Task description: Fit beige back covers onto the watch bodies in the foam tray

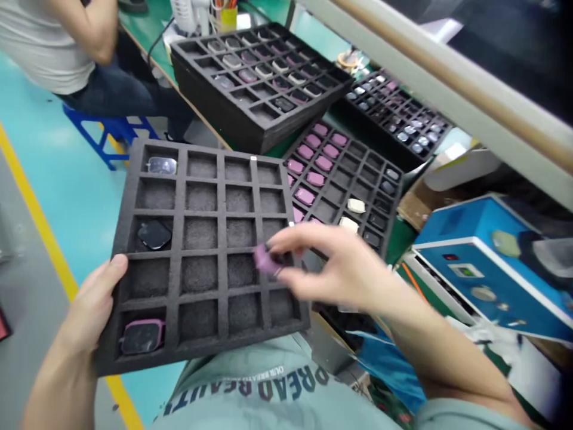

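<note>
My left hand (92, 301) grips the left edge of a black foam tray (176, 280), thumb on top. The tray is tilted and divided into square compartments. Three in its left column hold watch-like pieces: a silvery one (162, 166) at the top, a dark one (154, 234) lower down, and a pink-framed one (143, 336) at the bottom. Over the tray's right side, my right hand (331, 263) pinches a pink watch case (265, 260) between thumb and fingers. The case is blurred, and part of it is hidden by the fingers.
Behind stand a stacked foam tray (250, 95) of cases, another tray (344, 173) with pink and cream cases, and a farther tray (403, 113). A blue machine (483, 257) sits at right under a metal rail (447, 71). A seated person (58, 54) is at upper left.
</note>
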A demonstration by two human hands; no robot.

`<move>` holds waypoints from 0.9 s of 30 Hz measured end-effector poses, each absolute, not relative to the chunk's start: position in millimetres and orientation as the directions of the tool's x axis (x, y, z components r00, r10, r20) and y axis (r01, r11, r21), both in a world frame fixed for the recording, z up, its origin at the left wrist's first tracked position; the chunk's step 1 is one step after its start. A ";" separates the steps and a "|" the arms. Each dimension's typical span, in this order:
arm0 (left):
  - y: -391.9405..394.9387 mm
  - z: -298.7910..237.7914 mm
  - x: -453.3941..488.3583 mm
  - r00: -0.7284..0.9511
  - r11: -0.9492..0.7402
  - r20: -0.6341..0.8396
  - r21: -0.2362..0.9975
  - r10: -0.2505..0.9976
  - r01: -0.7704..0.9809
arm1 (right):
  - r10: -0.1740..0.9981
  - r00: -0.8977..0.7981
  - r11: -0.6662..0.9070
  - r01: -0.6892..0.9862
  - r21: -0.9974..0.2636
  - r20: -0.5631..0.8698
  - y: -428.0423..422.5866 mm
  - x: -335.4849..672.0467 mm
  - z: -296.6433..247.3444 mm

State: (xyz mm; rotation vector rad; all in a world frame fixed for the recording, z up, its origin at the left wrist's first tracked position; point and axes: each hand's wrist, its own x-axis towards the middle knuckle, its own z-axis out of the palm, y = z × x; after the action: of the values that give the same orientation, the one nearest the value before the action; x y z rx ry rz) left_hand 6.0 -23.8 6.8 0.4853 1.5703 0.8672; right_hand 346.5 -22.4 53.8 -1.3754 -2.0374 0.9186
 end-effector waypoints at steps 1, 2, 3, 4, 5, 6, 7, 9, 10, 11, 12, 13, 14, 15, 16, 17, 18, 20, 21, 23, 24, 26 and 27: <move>-23.1 6.1 5.6 -0.193 0.633 -0.655 0.756 0.731 -0.167 | 0.977 -0.210 0.104 0.595 -0.797 -0.029 -11.2 374.7 48.6; -22.4 5.0 5.3 -0.186 0.635 -0.657 0.754 0.730 -0.168 | 0.989 -0.087 -0.044 0.594 -0.803 -0.118 0.8 402.6 41.1; -21.4 3.7 5.1 -0.178 0.640 -0.661 0.750 0.729 -0.168 | 0.980 -0.002 -0.162 0.571 -0.805 -0.199 13.0 428.7 32.1; -20.3 2.3 5.1 -0.172 0.642 -0.664 0.748 0.728 -0.169 | 0.966 0.058 -0.242 0.547 -0.801 -0.252 24.6 451.5 22.3; -19.1 0.8 5.4 -0.167 0.643 -0.665 0.747 0.728 -0.170 | 0.955 0.089 -0.287 0.530 -0.798 -0.284 35.0 470.2 12.6; -17.9 -0.3 5.8 -0.163 0.644 -0.665 0.746 0.729 -0.169 | 0.945 0.082 -0.311 0.522 -0.794 -0.317 43.6 484.5 3.6; -16.8 -1.1 6.4 -0.161 0.642 -0.663 0.748 0.731 -0.168 | 0.936 0.058 -0.325 0.520 -0.790 -0.346 50.4 494.4 -4.1; -15.7 -0.7 8.4 -0.160 0.637 -0.660 0.751 0.734 -0.173 | 0.922 0.003 -0.325 0.550 -0.769 -0.388 58.6 503.8 -14.5; -15.7 0.3 9.6 -0.161 0.634 -0.657 0.753 0.736 -0.176 | 0.918 -0.012 -0.316 0.578 -0.752 -0.396 60.7 505.0 -17.1; -16.0 1.7 11.0 -0.163 0.630 -0.655 0.755 0.738 -0.182 | 0.919 -0.015 -0.304 0.609 -0.733 -0.393 62.0 505.1 -18.2; -16.5 3.3 12.4 -0.164 0.627 -0.653 0.756 0.739 -0.188 | 0.924 -0.008 -0.291 0.638 -0.713 -0.383 63.0 505.0 -18.2; -17.0 4.7 13.7 -0.164 0.626 -0.653 0.756 0.739 -0.191 | 0.929 0.004 -0.279 0.661 -0.696 -0.369 63.9 505.0 -17.4; -17.5 5.9 14.6 -0.164 0.625 -0.652 0.757 0.740 -0.189 | 0.935 0.018 -0.271 0.678 -0.683 -0.354 64.8 505.6 -16.1; -17.8 6.5 15.0 -0.163 0.623 -0.650 0.759 0.743 -0.187 | 0.941 0.034 -0.266 0.690 -0.673 -0.337 65.9 506.7 -14.4; -17.8 6.5 14.8 -0.156 0.623 -0.650 0.759 0.744 -0.188 | 0.946 0.056 -0.264 0.702 -0.661 -0.318 66.9 508.2 -12.5; -17.5 5.8 14.0 -0.149 0.625 -0.651 0.757 0.744 -0.191 | 0.951 0.081 -0.264 0.716 -0.646 -0.298 67.7 509.8 -10.3; -17.0 4.7 12.7 -0.144 0.625 -0.652 0.756 0.745 -0.194 | 0.957 0.110 -0.260 0.736 -0.625 -0.269 67.8 510.8 -7.5; -15.8 1.3 9.7 -0.146 0.621 -0.650 0.757 0.746 -0.202 | 0.974 0.144 -0.220 0.797 -0.562 -0.177 64.8 508.1 0.1; -15.7 -0.4 8.6 -0.148 0.618 -0.649 0.758 0.746 -0.209 | 0.983 0.139 -0.181 0.832 -0.524 -0.118 61.2 502.6 5.1; -17.3 -3.7 8.1 -0.130 0.599 -0.633 0.768 0.763 -0.227 | 0.997 0.080 -0.068 0.883 -0.465 0.006 49.0 480.2 17.0; -19.0 -5.5 8.8 -0.112 0.586 -0.621 0.774 0.775 -0.241 | 0.997 0.038 -0.004 0.889 -0.459 0.066 40.8 463.3 23.5; -22.6 -10.5 10.8 -0.056 0.540 -0.571 0.800 0.819 -0.261 | 0.981 -0.018 0.110 0.873 -0.474 0.194 21.8 421.0 36.1; -24.0 -14.1 11.5 -0.081 0.524 -0.562 0.807 0.823 -0.271 | 0.964 -0.090 0.204 0.856 -0.475 0.252 11.6 397.1 41.3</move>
State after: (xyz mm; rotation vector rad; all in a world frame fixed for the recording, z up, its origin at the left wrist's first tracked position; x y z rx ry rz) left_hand 11.5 -24.0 -14.1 0.5284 1.3633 0.9805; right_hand 397.1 11.6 41.3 -1.6849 -1.9797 0.2804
